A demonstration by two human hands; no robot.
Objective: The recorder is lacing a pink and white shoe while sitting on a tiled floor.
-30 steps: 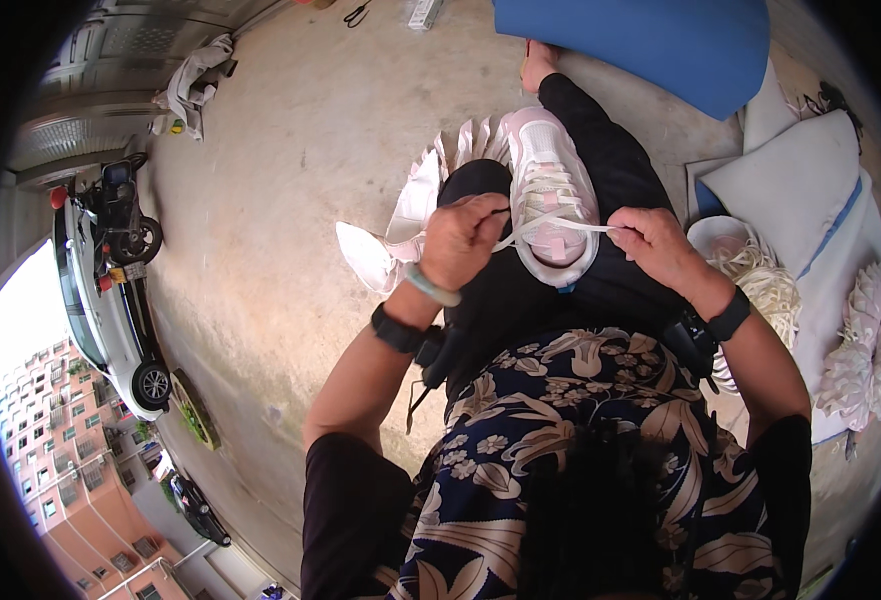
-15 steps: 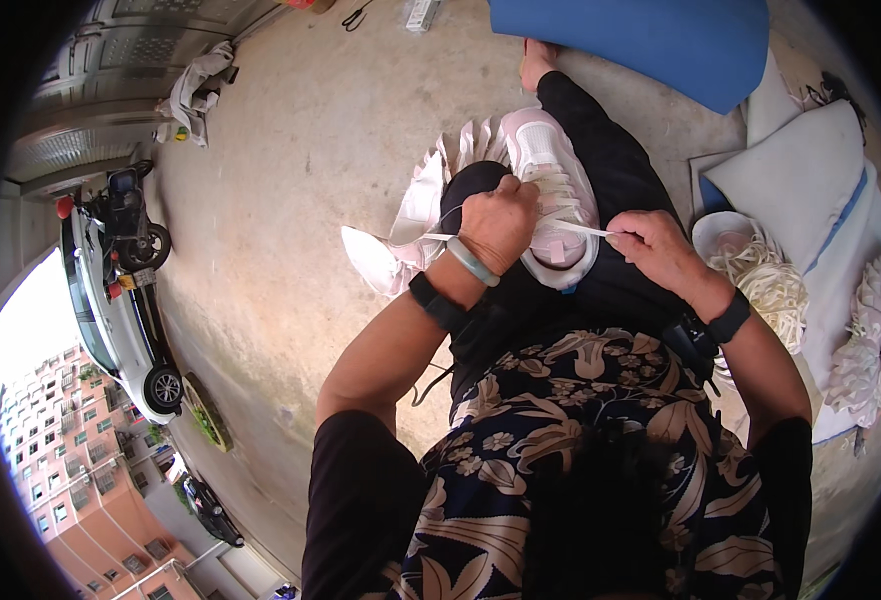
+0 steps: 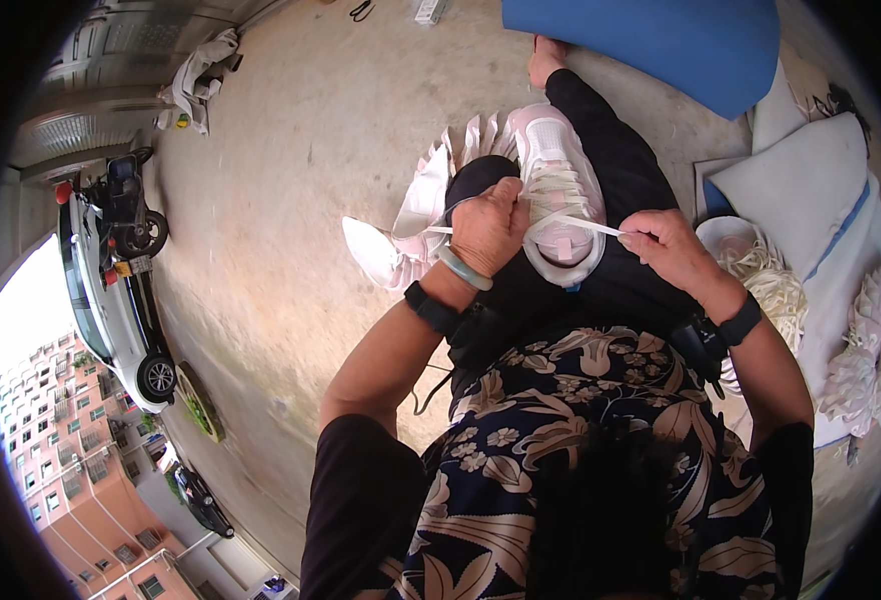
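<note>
Two hands, set apart, are closed on one pale lace point(image 3: 595, 227): we see the right hand point(image 3: 665, 245) pinching its end and the left hand point(image 3: 488, 228) in a fist. The pink-and-white shoe point(image 3: 558, 165) lies on the lap. Any print on the small white box point(image 3: 429, 12) is too small for us to read. We note the left knee point(image 3: 480, 175) beside the shoe, a blue sheet point(image 3: 660, 45) near the foot point(image 3: 547, 62), and, at right, a white tub-like thing point(image 3: 720, 232) partly covered by heaped laces point(image 3: 775, 300).

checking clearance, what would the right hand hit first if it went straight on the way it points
Beyond the lace it pinches, the right hand would likely meet the pale shoe; depth is unclear, so it might pass above.
</note>
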